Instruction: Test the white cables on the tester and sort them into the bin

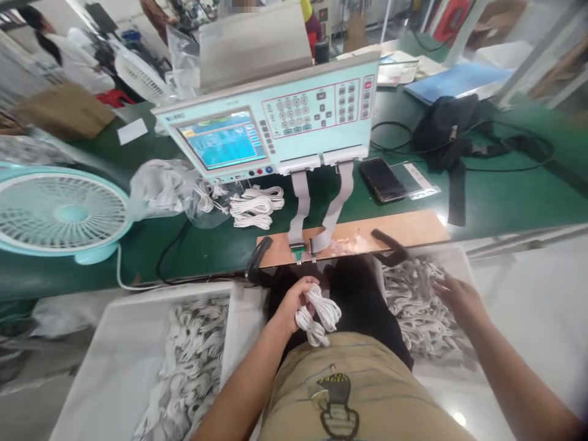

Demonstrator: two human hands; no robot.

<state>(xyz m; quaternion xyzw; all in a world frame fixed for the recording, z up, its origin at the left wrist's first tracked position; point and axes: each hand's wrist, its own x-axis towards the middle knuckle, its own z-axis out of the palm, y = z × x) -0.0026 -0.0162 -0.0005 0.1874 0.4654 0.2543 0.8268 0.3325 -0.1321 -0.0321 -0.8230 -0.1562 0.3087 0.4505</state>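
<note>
My left hand [297,301] is closed around coiled white cables [324,309], holding them above my lap, just in front of the bench edge. On the right, my right hand [457,297] reaches over a white bin [463,263] heaped with bundled white cables [416,306]. Motion blurs its fingers, and whether they grip anything is unclear. A wooden board [349,236] lies along the bench edge, with two grey ribbon cables [301,205] ending on it in small connectors [298,252]. These ribbons run up to a light-blue tester [316,147] with a lit screen.
Black clamps [260,257] hold the board. A second bin [110,343] of cables stands at left. On the green bench [220,254] are a fan [64,211], coiled white cables [255,207], a phone [381,179] and a black bag [448,131]. A person [68,58] sits behind.
</note>
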